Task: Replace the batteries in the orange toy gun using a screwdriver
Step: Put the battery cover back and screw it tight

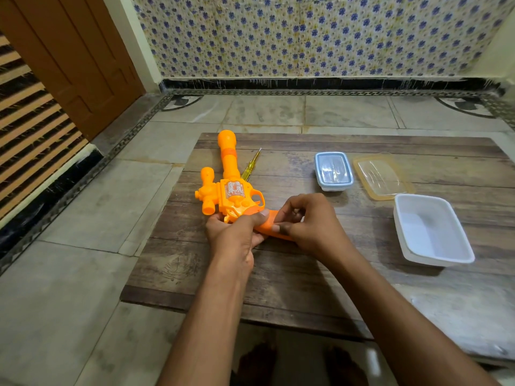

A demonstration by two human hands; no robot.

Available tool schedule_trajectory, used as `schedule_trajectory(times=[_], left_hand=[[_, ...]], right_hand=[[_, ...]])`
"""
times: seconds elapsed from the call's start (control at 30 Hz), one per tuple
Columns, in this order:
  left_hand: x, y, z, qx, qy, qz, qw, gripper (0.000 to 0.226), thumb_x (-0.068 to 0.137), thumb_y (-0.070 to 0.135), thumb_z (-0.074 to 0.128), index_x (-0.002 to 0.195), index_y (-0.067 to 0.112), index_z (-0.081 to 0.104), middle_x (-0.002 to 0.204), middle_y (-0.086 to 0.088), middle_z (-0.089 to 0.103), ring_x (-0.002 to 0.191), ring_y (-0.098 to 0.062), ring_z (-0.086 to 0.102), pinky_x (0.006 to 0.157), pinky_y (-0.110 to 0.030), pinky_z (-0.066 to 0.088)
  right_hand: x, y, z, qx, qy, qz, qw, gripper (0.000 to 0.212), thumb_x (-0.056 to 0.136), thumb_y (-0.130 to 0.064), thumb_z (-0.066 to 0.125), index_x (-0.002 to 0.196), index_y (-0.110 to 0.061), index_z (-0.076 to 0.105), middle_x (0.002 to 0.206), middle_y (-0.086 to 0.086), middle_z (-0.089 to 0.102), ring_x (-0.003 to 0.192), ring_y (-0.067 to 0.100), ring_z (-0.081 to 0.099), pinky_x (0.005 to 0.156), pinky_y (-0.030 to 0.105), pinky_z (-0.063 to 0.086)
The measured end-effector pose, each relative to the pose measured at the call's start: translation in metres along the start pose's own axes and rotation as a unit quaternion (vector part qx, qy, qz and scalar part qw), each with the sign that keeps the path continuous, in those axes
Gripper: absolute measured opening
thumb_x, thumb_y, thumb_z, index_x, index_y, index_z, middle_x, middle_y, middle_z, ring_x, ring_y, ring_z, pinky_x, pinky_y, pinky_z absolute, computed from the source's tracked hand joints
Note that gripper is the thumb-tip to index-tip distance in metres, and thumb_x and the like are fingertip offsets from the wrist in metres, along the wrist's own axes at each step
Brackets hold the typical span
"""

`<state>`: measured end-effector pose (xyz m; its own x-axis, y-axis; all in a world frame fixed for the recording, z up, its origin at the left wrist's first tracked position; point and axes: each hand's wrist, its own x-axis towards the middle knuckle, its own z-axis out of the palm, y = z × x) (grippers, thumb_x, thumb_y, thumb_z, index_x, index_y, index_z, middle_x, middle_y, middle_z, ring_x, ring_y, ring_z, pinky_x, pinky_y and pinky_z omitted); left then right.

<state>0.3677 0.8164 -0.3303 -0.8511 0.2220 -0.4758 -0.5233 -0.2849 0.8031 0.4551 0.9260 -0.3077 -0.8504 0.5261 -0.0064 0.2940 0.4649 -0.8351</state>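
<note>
The orange toy gun (229, 179) lies on the wooden table (306, 274), barrel pointing away from me. My left hand (237, 232) grips the gun near the trigger, thumb on top of the handle. My right hand (303, 221) curls its fingers round the orange handle (267, 225), most of which it hides. A yellow see-through screwdriver (250, 165) lies on the table just right of the barrel, its tip pointing away. No batteries are visible.
A small lidded box with a blue rim (333, 170) stands at centre right. A clear lid with a yellow rim (383, 176) lies beside it. An open white tub (432, 229) sits at the right. Tiled floor surrounds the low table.
</note>
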Motion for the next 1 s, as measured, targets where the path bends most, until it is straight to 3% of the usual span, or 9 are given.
schedule_trajectory(times=[0.07, 0.23, 0.33, 0.5, 0.6, 0.83, 0.9, 1.0], left_hand=[[0.0, 0.0, 0.0, -0.003, -0.003, -0.001, 1.0, 0.077, 0.069, -0.02, 0.081, 0.137, -0.001, 0.05, 0.121, -0.026, 0.069, 0.099, -0.049, 0.072, 0.055, -0.051, 0.063], [0.0, 0.0, -0.001, 0.003, -0.002, 0.004, 1.0, 0.073, 0.068, -0.018, 0.082, 0.133, -0.002, 0.054, 0.117, -0.026, 0.071, 0.098, -0.048, 0.073, 0.063, -0.061, 0.062], [0.001, -0.001, -0.001, 0.008, 0.001, 0.008, 1.0, 0.073, 0.067, -0.017, 0.083, 0.133, -0.001, 0.055, 0.117, -0.025, 0.072, 0.098, -0.045, 0.074, 0.065, -0.061, 0.062], [-0.001, 0.0, 0.001, 0.009, -0.002, 0.012, 1.0, 0.068, 0.069, -0.019, 0.081, 0.13, -0.001, 0.057, 0.114, -0.024, 0.073, 0.097, -0.043, 0.074, 0.066, -0.059, 0.063], [-0.002, 0.0, 0.001, 0.005, 0.003, 0.007, 1.0, 0.069, 0.069, -0.019, 0.081, 0.131, -0.001, 0.056, 0.113, -0.024, 0.073, 0.097, -0.042, 0.075, 0.064, -0.055, 0.064], [-0.005, 0.002, 0.001, 0.007, 0.01, 0.005, 1.0, 0.072, 0.068, -0.018, 0.082, 0.133, -0.001, 0.055, 0.116, -0.026, 0.072, 0.099, -0.044, 0.073, 0.06, -0.051, 0.064], [-0.007, 0.003, 0.0, 0.005, 0.005, 0.009, 1.0, 0.071, 0.068, -0.017, 0.082, 0.132, -0.002, 0.056, 0.116, -0.026, 0.072, 0.099, -0.045, 0.074, 0.062, -0.052, 0.064], [-0.008, 0.006, -0.002, 0.01, 0.007, 0.015, 1.0, 0.069, 0.069, -0.016, 0.083, 0.131, 0.0, 0.057, 0.113, -0.022, 0.074, 0.097, -0.042, 0.075, 0.064, -0.052, 0.065]], right_hand=[[0.002, 0.0, -0.002, -0.005, -0.017, -0.001, 1.0, 0.02, 0.072, -0.007, 0.088, 0.068, -0.018, 0.071, 0.064, -0.006, 0.062, 0.057, -0.012, 0.054, 0.052, 0.006, 0.041], [0.003, 0.002, -0.007, 0.002, -0.03, -0.009, 1.0, 0.017, 0.07, -0.011, 0.091, 0.07, -0.018, 0.075, 0.065, 0.001, 0.066, 0.055, 0.0, 0.054, 0.051, 0.011, 0.042], [0.002, 0.005, -0.012, 0.008, -0.037, -0.01, 0.999, 0.02, 0.066, -0.014, 0.094, 0.073, -0.022, 0.077, 0.069, 0.0, 0.069, 0.06, 0.009, 0.06, 0.059, 0.025, 0.05], [0.001, 0.01, -0.019, 0.048, -0.065, -0.007, 0.997, 0.019, 0.072, -0.008, 0.091, 0.087, -0.014, 0.081, 0.07, -0.007, 0.063, 0.055, -0.003, 0.058, 0.05, 0.01, 0.045], [0.001, 0.011, -0.016, 0.063, -0.05, -0.01, 0.997, 0.009, 0.079, -0.008, 0.085, 0.083, -0.015, 0.081, 0.068, -0.007, 0.064, 0.059, -0.001, 0.055, 0.052, 0.011, 0.044], [0.004, 0.009, -0.009, -0.001, -0.029, -0.03, 0.999, 0.014, 0.076, -0.007, 0.083, 0.075, -0.02, 0.079, 0.066, 0.0, 0.067, 0.061, 0.003, 0.053, 0.059, 0.016, 0.044], [0.003, 0.009, -0.009, 0.027, -0.021, -0.026, 0.999, 0.011, 0.076, -0.008, 0.084, 0.076, -0.018, 0.08, 0.069, 0.005, 0.071, 0.064, 0.006, 0.055, 0.061, 0.018, 0.044], [0.003, 0.01, -0.012, 0.099, -0.015, -0.023, 0.995, 0.008, 0.08, -0.007, 0.083, 0.079, -0.014, 0.081, 0.066, -0.002, 0.07, 0.064, 0.003, 0.055, 0.059, 0.015, 0.043]])
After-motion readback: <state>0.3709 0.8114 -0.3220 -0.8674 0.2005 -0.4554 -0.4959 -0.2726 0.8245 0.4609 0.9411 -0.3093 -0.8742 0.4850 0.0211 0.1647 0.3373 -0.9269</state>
